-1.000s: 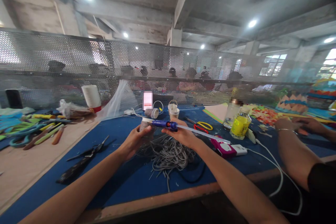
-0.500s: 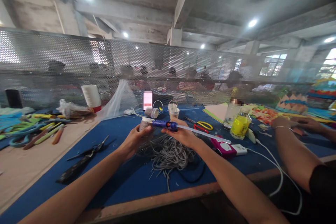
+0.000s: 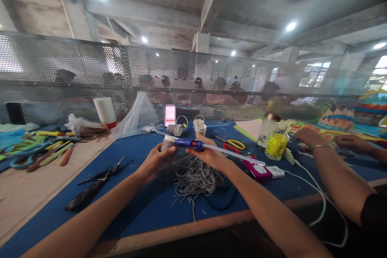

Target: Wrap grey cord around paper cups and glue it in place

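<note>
My left hand (image 3: 155, 162) is closed around a small paper cup (image 3: 167, 145) wrapped partly in grey cord. In my right hand (image 3: 212, 156) is a blue hot glue gun (image 3: 188, 143), its nozzle at the cup's pale rim; whether they touch I cannot tell. A long clear glue stick (image 3: 234, 155) sticks out of the gun's back end toward the right. Beneath both hands lies a tangled heap of grey cord (image 3: 198, 179). Just beyond the held cup, a second cord-wrapped cup (image 3: 174, 130) rests on its side. A white cup (image 3: 200, 127) stands behind the gun.
Pliers (image 3: 104, 175) lie to the left, and scissors (image 3: 234, 145) to the right. A yellow bottle (image 3: 277, 145) and a pink power bank (image 3: 256, 169) with a white cable stand at right. Stacked paper cups (image 3: 104, 109) are at back left. A co-worker's hands (image 3: 308, 138) work at far right.
The cup in my left hand has turned slightly, showing more of its pale rim, while the glue gun stays nearly still. At right, the co-worker's nearer hand has moved left.
</note>
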Demonstrator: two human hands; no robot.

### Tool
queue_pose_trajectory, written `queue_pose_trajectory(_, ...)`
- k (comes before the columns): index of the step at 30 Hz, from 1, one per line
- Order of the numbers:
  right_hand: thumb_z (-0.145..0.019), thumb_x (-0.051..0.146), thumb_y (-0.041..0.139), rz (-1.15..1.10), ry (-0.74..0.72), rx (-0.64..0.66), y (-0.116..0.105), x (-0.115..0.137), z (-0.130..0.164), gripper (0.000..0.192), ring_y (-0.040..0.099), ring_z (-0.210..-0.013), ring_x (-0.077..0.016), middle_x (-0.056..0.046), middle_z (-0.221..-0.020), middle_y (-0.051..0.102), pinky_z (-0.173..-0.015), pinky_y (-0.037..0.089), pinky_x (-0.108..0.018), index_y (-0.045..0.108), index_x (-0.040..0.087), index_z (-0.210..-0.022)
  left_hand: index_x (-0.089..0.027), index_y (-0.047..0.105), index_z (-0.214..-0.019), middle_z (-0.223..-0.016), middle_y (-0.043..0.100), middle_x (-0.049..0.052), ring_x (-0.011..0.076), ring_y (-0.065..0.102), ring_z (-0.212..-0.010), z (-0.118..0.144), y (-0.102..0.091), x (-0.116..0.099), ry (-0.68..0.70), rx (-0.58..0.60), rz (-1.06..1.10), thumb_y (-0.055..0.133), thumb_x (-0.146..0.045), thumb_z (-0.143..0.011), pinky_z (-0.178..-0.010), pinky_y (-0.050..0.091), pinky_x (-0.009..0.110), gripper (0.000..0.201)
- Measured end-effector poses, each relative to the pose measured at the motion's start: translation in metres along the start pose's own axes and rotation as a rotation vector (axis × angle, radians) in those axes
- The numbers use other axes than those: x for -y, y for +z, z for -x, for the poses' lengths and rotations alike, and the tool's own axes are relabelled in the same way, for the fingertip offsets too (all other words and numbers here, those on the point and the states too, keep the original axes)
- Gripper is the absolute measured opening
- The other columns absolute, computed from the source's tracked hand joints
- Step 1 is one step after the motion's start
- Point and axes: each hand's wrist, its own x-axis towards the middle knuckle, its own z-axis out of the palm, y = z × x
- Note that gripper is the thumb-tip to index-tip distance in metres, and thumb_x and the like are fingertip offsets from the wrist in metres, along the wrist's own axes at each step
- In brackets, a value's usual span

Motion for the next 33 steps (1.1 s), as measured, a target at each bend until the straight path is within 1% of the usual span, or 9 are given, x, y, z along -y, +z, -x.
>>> queue_pose_trajectory(9, -0.085, 0.045, 0.058, -0.001, -0.002, 0.001, 0.0017, -0.0027, 0.0015, 0.03, 0.046, -0.07, -0.0126, 0.0, -0.076, 0.05, -0.064, 0.038, -0.024, 0.052, 0.018, -0.073, -0.015, 0.063, -0.105, -0.095, 0.068, 0.008, 0.02, 0.063, -0.08, -0.0004, 0.0018, 0.0002, 0.014, -0.042, -0.042, 0.079, -0.042, -0.06, -0.076, 0.047, 0.032, 0.055)
queue_pose_trajectory(18, -0.086, 0.045, 0.057, 0.018, -0.043, -0.007, -0.0003, -0.0018, 0.0001, 0.031, 0.045, -0.069, -0.0122, 0.0, -0.074, 0.049, -0.061, 0.036, -0.024, 0.051, 0.018, -0.073, -0.016, 0.06, -0.111, -0.104, 0.066, 0.01, 0.0207, 0.062, -0.088, -0.0038, -0.0029, 0.0036, 0.014, -0.009, -0.032, 0.077, -0.039, -0.066, -0.077, 0.046, 0.031, 0.053)
queue_pose_trajectory(27, -0.086, 0.044, 0.058, 0.001, -0.028, 0.012, -0.004, 0.0026, -0.0008, 0.03, 0.045, -0.07, -0.0128, -0.001, -0.077, 0.05, -0.061, 0.037, -0.023, 0.05, 0.018, -0.072, -0.016, 0.062, -0.109, -0.099, 0.067, 0.009, 0.021, 0.063, -0.084, -0.0032, -0.0027, 0.0025, 0.015, -0.03, -0.027, 0.078, -0.039, -0.064, -0.075, 0.047, 0.032, 0.053)
queue_pose_trajectory(33, -0.085, 0.045, 0.058, -0.008, 0.01, 0.01, -0.0025, 0.0007, -0.0009, 0.031, 0.046, -0.07, -0.0122, 0.0, -0.077, 0.05, -0.062, 0.037, -0.023, 0.05, 0.018, -0.073, -0.016, 0.063, -0.106, -0.099, 0.067, 0.009, 0.0205, 0.063, -0.084, 0.0009, 0.0004, -0.0025, 0.003, -0.023, 0.022, 0.079, -0.038, -0.063, -0.078, 0.047, 0.032, 0.05)
